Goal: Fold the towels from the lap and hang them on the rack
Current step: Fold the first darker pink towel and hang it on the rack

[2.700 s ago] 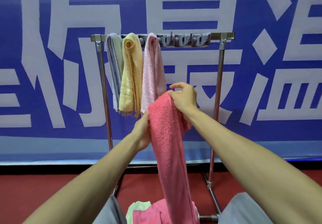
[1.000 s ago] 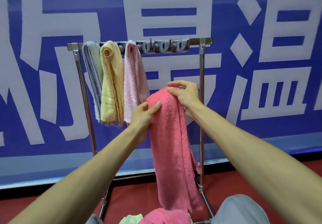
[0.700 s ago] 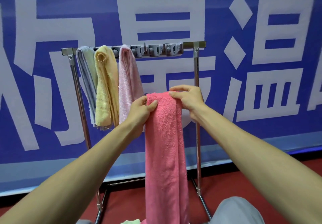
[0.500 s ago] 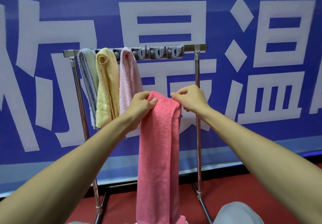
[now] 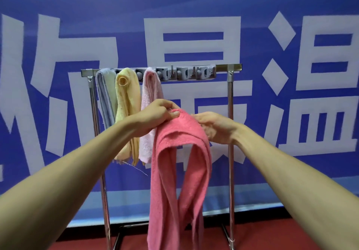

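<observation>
We see a coral-pink towel (image 5: pixel 163 181) of looped terry, draped over itself so that a rounded fold forms its top and two strands hang below with a narrow gap between them. It is held up in the air in front of the metal rack (image 5: pixel 230 113), below the top bar and just right of the pale pink towel (image 5: pixel 150 92). The yellow towel (image 5: pixel 127 98) and grey towel (image 5: pixel 104 98) also hang there. The left hand (image 5: pixel 155 117) pinches the upper left of the fold, thumb pressed on the near face and fingers curled behind. The right hand (image 5: pixel 215 127) is at the fold's right edge, its fingers curled against the cloth and partly hidden by it. The two hands sit close together, with only the width of the fold between them. The towel's long axis runs straight up and down: the fold points up towards the bar's grey clip strip (image 5: pixel 192 74), and the loose ends point down, passing out of view at the bottom over the red floor (image 5: pixel 272 236).
</observation>
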